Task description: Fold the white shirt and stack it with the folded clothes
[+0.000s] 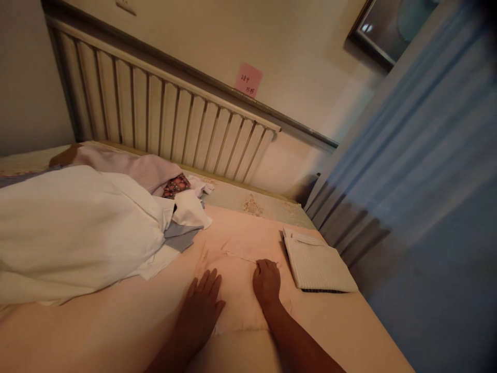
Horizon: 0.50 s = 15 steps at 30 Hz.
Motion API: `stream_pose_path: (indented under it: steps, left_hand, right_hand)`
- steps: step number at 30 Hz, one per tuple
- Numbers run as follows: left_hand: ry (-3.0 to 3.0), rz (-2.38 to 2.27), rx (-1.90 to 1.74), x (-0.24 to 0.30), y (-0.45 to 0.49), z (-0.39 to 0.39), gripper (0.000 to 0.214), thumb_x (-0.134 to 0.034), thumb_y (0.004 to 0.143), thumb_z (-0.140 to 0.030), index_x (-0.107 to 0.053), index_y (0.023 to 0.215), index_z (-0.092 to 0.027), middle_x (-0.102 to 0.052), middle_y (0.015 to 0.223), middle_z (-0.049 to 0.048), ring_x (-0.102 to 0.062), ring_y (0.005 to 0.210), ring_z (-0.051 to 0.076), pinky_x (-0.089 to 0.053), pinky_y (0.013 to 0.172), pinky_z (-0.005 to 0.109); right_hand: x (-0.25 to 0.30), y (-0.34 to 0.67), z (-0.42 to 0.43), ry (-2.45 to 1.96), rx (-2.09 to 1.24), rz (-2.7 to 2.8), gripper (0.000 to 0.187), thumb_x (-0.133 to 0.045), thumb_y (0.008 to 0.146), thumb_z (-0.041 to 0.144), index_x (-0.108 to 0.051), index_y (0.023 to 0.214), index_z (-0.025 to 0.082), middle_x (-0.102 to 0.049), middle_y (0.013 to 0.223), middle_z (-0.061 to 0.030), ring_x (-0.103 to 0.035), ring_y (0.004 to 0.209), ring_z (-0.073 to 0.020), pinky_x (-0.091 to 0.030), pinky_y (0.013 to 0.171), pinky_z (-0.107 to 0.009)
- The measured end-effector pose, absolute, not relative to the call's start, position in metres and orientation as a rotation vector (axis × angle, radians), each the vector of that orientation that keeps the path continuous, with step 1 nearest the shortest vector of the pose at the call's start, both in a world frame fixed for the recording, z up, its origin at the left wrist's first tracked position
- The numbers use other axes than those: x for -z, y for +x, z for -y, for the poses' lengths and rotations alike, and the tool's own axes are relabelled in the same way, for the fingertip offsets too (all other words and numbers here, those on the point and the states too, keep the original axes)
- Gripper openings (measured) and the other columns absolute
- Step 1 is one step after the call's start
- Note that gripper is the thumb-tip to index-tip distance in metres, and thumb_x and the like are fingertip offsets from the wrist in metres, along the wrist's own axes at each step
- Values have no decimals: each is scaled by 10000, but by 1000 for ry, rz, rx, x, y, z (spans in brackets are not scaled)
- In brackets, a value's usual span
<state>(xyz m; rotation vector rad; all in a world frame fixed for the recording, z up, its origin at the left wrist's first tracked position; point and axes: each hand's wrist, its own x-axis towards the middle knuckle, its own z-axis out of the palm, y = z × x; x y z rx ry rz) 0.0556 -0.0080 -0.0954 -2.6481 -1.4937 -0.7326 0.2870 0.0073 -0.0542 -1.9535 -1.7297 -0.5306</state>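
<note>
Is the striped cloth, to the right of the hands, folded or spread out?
Folded: the striped cloth lies as a compact, four-sided block with straight edges, on the bed.

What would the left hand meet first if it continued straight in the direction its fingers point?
Just ahead of the left hand, probably creases in the peach cloth; the floral mattress lies farther on. The creases' height is hard to judge.

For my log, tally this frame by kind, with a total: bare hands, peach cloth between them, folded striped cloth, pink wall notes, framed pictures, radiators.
Hands: 2 (left hand, right hand)
Peach cloth between them: 1
Folded striped cloth: 1
Pink wall note: 1
Framed picture, partly in view: 1
Radiator: 1
Total: 7
</note>
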Motion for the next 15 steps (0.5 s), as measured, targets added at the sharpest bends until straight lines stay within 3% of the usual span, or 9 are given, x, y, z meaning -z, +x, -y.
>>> stream_pose_path:
  steps: [15]
  left_hand:
    - [-2610,1473,783,97,56,6,474,-393,898,-333,-508,1344,-220,-451,1468,65,-394,1357,275,-325,1094,503]
  right_hand:
    - [55,288,-8,-1905,504,1713,208,-477,811,64,-629,869,194,-614,868,-56,-519,881,-207,-374,825,-335]
